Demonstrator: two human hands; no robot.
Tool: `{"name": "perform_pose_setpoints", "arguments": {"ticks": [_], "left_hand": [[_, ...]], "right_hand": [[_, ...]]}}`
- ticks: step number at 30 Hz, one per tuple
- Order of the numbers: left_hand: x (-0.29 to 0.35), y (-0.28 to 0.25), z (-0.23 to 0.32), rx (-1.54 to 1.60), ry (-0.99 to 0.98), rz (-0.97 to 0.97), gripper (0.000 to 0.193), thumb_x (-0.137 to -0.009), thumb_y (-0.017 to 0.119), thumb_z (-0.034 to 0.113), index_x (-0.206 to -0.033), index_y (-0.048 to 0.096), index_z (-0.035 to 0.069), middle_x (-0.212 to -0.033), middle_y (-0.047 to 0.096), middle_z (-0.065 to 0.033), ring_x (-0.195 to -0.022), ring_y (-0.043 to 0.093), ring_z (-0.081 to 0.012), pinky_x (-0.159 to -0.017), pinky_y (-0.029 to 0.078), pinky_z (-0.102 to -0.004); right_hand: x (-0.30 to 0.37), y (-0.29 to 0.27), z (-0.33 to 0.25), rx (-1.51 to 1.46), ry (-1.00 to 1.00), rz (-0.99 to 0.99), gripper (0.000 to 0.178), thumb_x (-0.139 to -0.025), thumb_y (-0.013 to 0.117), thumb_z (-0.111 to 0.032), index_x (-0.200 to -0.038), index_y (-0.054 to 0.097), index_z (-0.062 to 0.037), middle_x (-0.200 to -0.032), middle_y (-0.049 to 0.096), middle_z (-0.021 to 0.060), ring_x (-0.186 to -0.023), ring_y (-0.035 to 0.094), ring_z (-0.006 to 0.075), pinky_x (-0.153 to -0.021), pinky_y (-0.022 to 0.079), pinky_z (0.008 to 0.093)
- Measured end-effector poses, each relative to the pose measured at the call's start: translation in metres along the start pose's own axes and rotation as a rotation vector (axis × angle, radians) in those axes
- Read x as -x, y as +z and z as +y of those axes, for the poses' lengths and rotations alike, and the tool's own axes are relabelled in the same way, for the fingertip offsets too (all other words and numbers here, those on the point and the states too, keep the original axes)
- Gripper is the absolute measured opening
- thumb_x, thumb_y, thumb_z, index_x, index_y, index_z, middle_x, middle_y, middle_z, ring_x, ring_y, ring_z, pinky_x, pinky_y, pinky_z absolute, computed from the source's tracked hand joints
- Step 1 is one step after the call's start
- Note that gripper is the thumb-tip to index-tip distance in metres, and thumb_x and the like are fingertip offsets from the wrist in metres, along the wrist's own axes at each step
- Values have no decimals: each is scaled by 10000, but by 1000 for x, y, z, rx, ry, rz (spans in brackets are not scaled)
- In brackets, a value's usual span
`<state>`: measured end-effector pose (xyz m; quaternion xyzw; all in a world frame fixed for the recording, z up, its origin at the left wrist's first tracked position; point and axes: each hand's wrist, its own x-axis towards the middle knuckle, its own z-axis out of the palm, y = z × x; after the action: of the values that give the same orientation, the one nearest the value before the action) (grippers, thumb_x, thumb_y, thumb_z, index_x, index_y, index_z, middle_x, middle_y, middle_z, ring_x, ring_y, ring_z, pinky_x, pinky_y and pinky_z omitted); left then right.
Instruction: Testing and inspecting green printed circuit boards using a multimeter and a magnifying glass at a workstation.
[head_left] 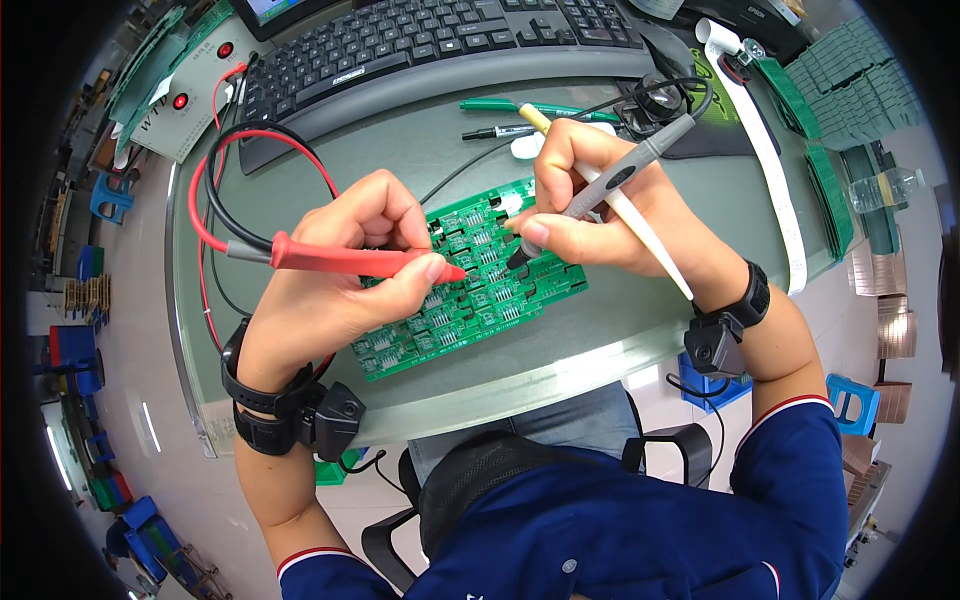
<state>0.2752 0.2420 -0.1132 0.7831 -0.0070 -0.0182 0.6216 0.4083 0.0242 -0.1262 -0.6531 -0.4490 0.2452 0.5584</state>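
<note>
A green circuit board panel (400, 350) with rows of small parts lies on the table under both hands. My left hand (345, 260) is closed round a red test probe (340, 260), whose tip points down at the middle of the panel. Between the thumb and fingers of my right hand (610, 215) is a grey test probe (640, 155); its black tip is at the panel, close to the red tip. The same hand also carries a slim tapered stick (650, 235), white with a yellow end, crossing the grey probe. Whether either tip touches the board I cannot tell.
A black keyboard (440, 50) spans the back, with green and black pens (500, 132) before it. A white instrument box (185, 105) with red buttons stands back left. To the right are a paper strip (765, 150), stacked green boards (850, 80) and a plastic bottle (885, 190).
</note>
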Motion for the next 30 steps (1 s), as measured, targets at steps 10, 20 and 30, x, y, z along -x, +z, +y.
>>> {"name": "perform_pose_setpoints", "arguments": {"ticks": [10, 20, 30], "left_hand": [[0, -1, 1, -9, 7, -7, 207, -825, 690, 109, -861, 508, 19, -765, 582, -24, -710, 580, -64, -596, 440, -208], [0, 0, 1, -53, -6, 1, 186, -807, 679, 88, -855, 511, 24, -762, 581, -18, -699, 586, -65, -581, 432, -210], [2, 1, 8, -115, 35, 20, 191, -809, 676, 90, -847, 500, 27, -738, 591, -20, -661, 577, -67, -579, 452, -228]], "right_hand": [[0, 0, 0, 12, 2, -8, 310, -818, 740, -83, -773, 433, -73, -743, 510, 3, -695, 551, 57, -713, 546, 256], [1, 0, 2, -13, 16, -11, 307, -818, 740, -104, -778, 438, -70, -737, 504, -1, -707, 566, 63, -799, 579, 323], [2, 3, 4, -61, 8, 17, 265, -823, 731, -157, -780, 481, -80, -731, 465, -42, -655, 449, 43, -568, 362, 220]]}}
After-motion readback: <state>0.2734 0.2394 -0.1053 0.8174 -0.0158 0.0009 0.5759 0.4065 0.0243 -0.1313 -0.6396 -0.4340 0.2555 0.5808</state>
